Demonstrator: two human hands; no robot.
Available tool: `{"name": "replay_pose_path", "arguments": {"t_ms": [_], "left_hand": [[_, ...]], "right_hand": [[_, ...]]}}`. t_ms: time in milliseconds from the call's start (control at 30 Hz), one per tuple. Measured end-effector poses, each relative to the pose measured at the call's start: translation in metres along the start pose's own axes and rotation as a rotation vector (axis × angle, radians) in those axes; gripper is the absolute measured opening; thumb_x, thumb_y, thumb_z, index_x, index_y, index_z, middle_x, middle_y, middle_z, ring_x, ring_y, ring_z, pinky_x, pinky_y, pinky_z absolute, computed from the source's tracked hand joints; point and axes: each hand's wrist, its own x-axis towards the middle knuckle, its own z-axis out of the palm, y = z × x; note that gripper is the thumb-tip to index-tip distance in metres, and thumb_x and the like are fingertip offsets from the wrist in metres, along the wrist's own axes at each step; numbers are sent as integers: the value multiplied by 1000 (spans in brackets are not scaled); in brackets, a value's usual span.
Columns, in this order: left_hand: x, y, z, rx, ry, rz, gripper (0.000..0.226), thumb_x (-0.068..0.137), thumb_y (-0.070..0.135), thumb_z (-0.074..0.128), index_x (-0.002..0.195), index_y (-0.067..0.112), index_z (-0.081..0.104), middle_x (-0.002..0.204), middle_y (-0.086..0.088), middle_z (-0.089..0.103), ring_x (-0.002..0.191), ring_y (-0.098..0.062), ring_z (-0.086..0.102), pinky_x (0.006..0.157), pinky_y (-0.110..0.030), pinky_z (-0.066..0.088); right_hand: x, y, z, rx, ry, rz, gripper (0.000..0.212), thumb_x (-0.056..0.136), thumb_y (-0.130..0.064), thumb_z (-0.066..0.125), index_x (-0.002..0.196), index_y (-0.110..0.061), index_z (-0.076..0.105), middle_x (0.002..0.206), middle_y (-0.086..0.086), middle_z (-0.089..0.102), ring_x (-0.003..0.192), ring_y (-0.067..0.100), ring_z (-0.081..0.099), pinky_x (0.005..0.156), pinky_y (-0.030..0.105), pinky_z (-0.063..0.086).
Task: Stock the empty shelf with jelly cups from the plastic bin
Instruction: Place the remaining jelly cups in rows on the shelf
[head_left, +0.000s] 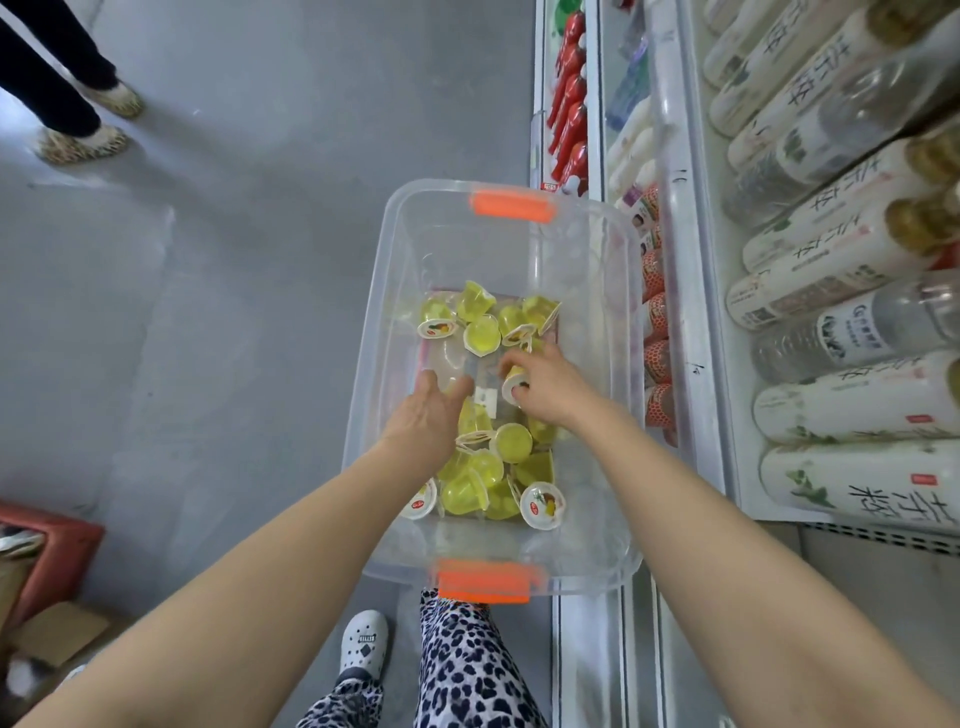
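- Right hand (545, 387) pinches one jelly cup (514, 387) midway along the bin (371, 332); my left hand (428, 413) is open just beside it.
- Grip looks thin, cup might drop back in.

Bin top: clear rectangular plastic bin with orange handles (374, 291) open above
Far end: bare bin floor
Middle, near end: small yellow plastic jelly cups (480, 332) piled; left hand (426, 415) and right hand (545, 387) fill the gap between piles
Right edge: white metal shelving (691, 312) just beside
Left edge: grey floor (234, 260) open
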Motion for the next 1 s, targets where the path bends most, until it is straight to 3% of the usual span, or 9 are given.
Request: {"name": "replay_pose_path", "arguments": {"t_ms": [67,133,267,367,467,667,867,1000], "left_hand": [[-5,3,-1,-52,69,28,48,89,4,57,127,22,36,111,-13,43,70,-28,56,61,-33,41],[-10,6,-7,-89,92,65,40,89,11,60,121,20,38,111,-12,48,71,-27,53,64,-33,41],[-26,11,-18,-183,147,124,40,87,29,65,116,20,38,102,-8,58,77,-25,52,69,-32,38],[-49,14,-23,-241,211,160,63,84,32,70,134,23,32,92,-6,56,87,-28,58,69,-33,40],[-76,13,-24,-319,226,210,72,82,30,73,140,19,32,110,-12,61,99,-32,60,74,-35,44],[-139,10,-25,-403,297,363,62,75,20,78,129,14,48,127,-7,55,112,-29,55,86,-32,40],[-213,24,-29,-344,372,573,61,69,26,81,124,17,56,120,-6,59,112,-24,54,93,-37,44],[-257,52,-30,-310,346,753,57,61,41,80,110,20,62,106,-2,65,101,-23,59,86,-40,48]], "right_hand": [[-8,0,-5,169,87,45,23,85,-29,57,108,-32,55,136,12,43,119,29,49,95,31,39],[-19,-4,-11,275,186,54,22,83,-40,63,101,-33,54,122,4,46,100,23,55,86,28,39],[-47,-17,-20,293,429,49,28,85,-38,62,108,-31,47,113,-2,50,81,14,62,78,31,46],[-76,-25,-24,342,541,62,46,77,-31,69,114,-23,44,113,-1,53,88,17,59,79,35,49],[-114,-33,-21,315,636,67,49,74,-30,71,114,-22,45,112,1,51,90,19,58,78,36,49],[-209,-53,-1,357,824,58,45,77,-24,68,117,-18,48,105,-4,58,93,20,59,79,34,47],[-322,-66,26,301,971,122,45,81,-27,67,121,-21,47,104,1,62,92,20,59,79,35,47],[-402,-69,43,281,1068,223,50,81,-33,68,124,-22,45,103,-2,63,89,18,58,73,31,44]]}}
